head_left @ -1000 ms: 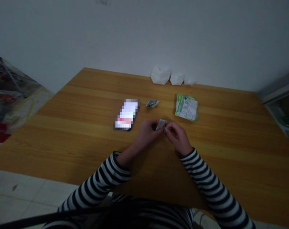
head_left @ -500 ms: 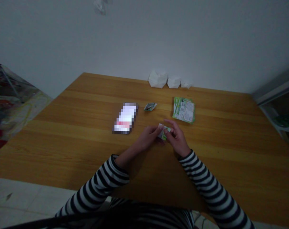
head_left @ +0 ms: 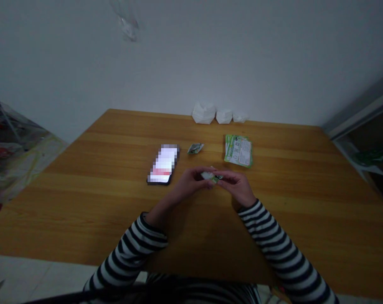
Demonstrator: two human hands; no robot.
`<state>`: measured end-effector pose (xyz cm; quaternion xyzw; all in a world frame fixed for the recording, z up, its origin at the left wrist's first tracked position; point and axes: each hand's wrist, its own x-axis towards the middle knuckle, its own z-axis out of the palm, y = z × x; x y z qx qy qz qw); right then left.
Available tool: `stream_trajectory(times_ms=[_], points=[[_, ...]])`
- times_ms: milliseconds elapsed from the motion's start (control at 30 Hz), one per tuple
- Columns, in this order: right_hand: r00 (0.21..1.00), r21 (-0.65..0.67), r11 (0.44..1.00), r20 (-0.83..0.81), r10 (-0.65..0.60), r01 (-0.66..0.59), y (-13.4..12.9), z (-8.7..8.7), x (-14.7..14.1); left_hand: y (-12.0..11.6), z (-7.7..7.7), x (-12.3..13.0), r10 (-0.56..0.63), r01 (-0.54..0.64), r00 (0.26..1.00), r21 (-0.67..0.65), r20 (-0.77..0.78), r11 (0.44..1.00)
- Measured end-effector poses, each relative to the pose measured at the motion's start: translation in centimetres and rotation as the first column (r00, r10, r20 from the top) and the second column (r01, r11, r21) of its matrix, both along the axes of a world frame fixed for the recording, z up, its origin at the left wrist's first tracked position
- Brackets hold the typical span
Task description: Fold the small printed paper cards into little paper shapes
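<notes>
Two bare hands meet over a wooden worktop [head_left: 93,185], seen from above by the person they belong to. Between them is a small green and white paper [head_left: 214,178], near the middle of the scene. The left hand [head_left: 191,182] pinches its left end, thumb on the near side and fingers over the far side. The right hand [head_left: 238,185] pinches the other end in the same way, so the fingertips of both hands come close together and hide much of the paper. Whether the paper touches the wood cannot be told. Both arms wear black-and-white striped sleeves [head_left: 283,249].

Beyond the hands lies a small folded piece [head_left: 195,148], printed and dark greenish. To its left is a phone [head_left: 164,164], lying face up at a slant, its bright screen blurred into squares. To its right, just past the right hand, lies a slightly fanned stack [head_left: 238,150] of green and white printed sheets.

Along the far edge, by a plain pale wall [head_left: 257,55], three white shapes [head_left: 204,114] stand in a row, largest at left, smallest at right. Clear plastic [head_left: 127,26] hangs on the wall at upper left. Pale floor [head_left: 23,276] shows at lower left.
</notes>
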<state>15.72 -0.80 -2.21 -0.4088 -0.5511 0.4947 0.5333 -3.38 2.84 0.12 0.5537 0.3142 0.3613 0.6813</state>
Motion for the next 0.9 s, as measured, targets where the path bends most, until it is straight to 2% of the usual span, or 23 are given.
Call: stream_trajectory(times_ms=[100,233,467,733,800,900], points=[[0.998,0.016,0.999,0.059,-0.033,0.032,0.1,-0.1,0.2,0.3,-0.1,-0.3,-0.058,0.06,0.998,0.056,-0.033,0.997],[0.995,0.001,0.997,0.052,-0.08,0.08,0.2,-0.2,0.2,0.4,-0.2,-0.6,-0.1,0.114,0.986,0.107,-0.132,0.988],[0.997,-0.062,0.995,-0.01,0.076,-0.077,0.2,0.1,1.1,0.3,0.3,-1.0,-0.094,0.109,0.986,0.111,-0.136,0.988],[0.994,-0.047,0.994,0.015,0.104,-0.103,0.0,-0.1,1.0,0.3,0.8,-1.1,-0.155,0.167,0.974,0.065,-0.163,0.984],[0.997,-0.045,0.996,0.022,0.079,-0.078,-0.1,-0.1,0.8,0.4,0.7,-1.2,-0.159,0.173,0.973,0.072,-0.168,0.982],[0.998,-0.034,0.998,0.049,-0.042,0.043,-0.1,0.0,0.3,0.5,0.4,-1.1,-0.103,0.129,0.978,0.137,-0.182,0.982]])
